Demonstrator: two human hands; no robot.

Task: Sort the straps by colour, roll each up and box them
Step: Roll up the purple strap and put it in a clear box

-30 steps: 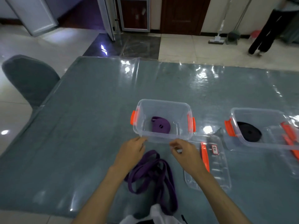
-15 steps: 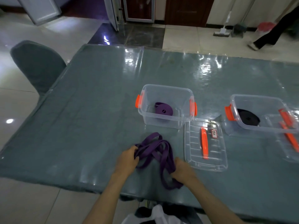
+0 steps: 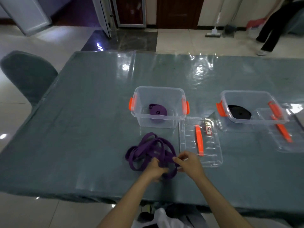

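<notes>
Both hands, left (image 3: 155, 169) and right (image 3: 189, 163), pinching the loose purple strap (image 3: 148, 148). Soft, light, floppy, likely to tangle. Best taken at one free end, then rolled tight.

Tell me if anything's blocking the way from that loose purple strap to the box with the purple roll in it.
Nothing visible is. The loose purple strap lies just in front of the open box, with bare table between them. The box's lid sits off to the right, clear of the path. Both hands already hold the strap.
</notes>
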